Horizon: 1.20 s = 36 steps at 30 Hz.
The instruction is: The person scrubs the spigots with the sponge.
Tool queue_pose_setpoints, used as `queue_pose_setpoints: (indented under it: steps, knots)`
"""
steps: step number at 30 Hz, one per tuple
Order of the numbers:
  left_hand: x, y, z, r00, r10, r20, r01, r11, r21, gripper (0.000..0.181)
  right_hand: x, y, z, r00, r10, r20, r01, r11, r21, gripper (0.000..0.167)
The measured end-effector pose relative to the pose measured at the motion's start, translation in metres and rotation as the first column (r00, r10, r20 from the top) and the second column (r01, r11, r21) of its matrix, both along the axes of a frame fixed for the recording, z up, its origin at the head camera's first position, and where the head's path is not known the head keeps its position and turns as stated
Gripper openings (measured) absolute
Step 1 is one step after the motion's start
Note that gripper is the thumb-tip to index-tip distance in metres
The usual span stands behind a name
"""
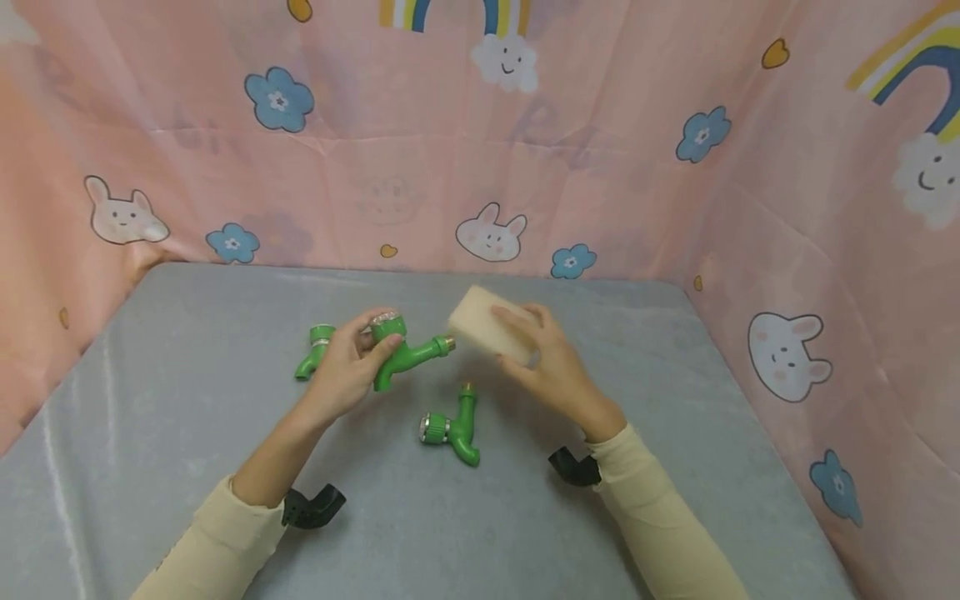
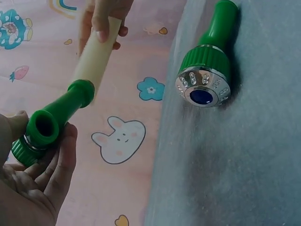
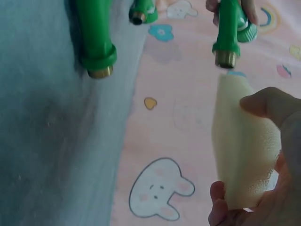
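In the head view my left hand (image 1: pixel 343 371) grips a green tap (image 1: pixel 408 357) by its knob end, holding it above the table with its brass-threaded end toward the right. My right hand (image 1: pixel 551 367) holds a cream sponge block (image 1: pixel 489 323) between thumb and fingers, close to that threaded end. The right wrist view has a small gap between the sponge (image 3: pixel 240 141) and the brass thread (image 3: pixel 225 59). A second green tap (image 1: pixel 459 427) lies on the table between the forearms. Partly hidden behind my left hand is a third green tap (image 1: pixel 317 350).
The grey cloth-covered table (image 1: pixel 480 533) meets a pink printed curtain (image 1: pixel 615 192) at the back and sides. A black wrist mount (image 1: pixel 313 507) projects from the left sleeve, and another black mount (image 1: pixel 574 467) from the right one.
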State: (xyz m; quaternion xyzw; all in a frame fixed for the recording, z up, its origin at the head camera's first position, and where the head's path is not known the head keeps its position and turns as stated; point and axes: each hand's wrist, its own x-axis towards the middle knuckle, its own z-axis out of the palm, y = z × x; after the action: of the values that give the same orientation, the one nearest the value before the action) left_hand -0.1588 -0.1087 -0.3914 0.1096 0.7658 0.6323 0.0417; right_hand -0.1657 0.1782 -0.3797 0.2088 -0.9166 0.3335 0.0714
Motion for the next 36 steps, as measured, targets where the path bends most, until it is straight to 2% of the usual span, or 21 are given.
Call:
queue_pose_setpoints:
  steps: [3,5,8,10,14,19,22,24,29,32,36]
  knots:
    - [0.0,0.001,-0.001,0.999,0.021,-0.041,-0.024,0.996,-0.09,0.046,-0.001,0.001,0.001,1.0,-0.007,-0.027,0.006,1.0,-0.031,0.062]
    - [0.001,0.002,-0.001,0.998,0.027,-0.064,-0.037,0.988,-0.149,0.045,0.001,-0.003,0.001,0.999,0.027,-0.044,-0.029,0.998,-0.052,0.064]
    - [0.004,0.004,-0.002,0.994,0.02,-0.109,-0.043,0.976,-0.215,0.043,0.006,-0.012,-0.002,0.995,0.093,-0.031,-0.094,0.995,-0.022,0.066]
    - [0.005,0.005,-0.002,0.991,0.013,-0.136,-0.043,0.974,-0.221,0.042,0.009,-0.017,-0.005,0.993,0.117,-0.002,-0.117,0.993,0.013,0.068]
    - [0.006,0.007,-0.003,0.98,-0.008,-0.2,-0.041,0.97,-0.241,0.043,0.01,-0.019,-0.009,0.996,0.08,0.041,-0.083,0.994,0.074,0.069]
    - [0.006,0.01,-0.008,0.969,-0.031,-0.244,-0.05,0.947,-0.317,0.043,0.005,-0.01,-0.008,0.999,0.012,0.039,-0.016,0.995,0.096,0.069]
    - [0.006,0.012,-0.008,0.97,-0.031,-0.242,-0.053,0.941,-0.335,0.046,0.004,-0.007,-0.007,1.0,-0.018,-0.01,0.019,0.995,0.098,0.069]
    - [0.006,0.013,-0.008,0.969,-0.029,-0.244,-0.059,0.937,-0.345,0.048,0.005,-0.009,-0.006,0.997,-0.028,-0.079,0.036,0.993,0.112,0.069]
    - [0.006,0.014,-0.009,0.962,-0.028,-0.27,-0.081,0.92,-0.383,0.049,0.011,-0.022,-0.006,0.965,0.004,-0.262,0.049,0.98,0.194,0.069]
    - [0.007,0.014,-0.01,0.961,-0.018,-0.276,-0.095,0.915,-0.391,0.05,0.015,-0.029,-0.007,0.958,0.021,-0.286,0.05,0.97,0.238,0.069]
    - [0.008,0.013,-0.011,0.965,-0.016,-0.262,-0.095,0.909,-0.407,0.052,0.016,-0.029,-0.008,0.963,0.005,-0.269,0.075,0.955,0.288,0.069]
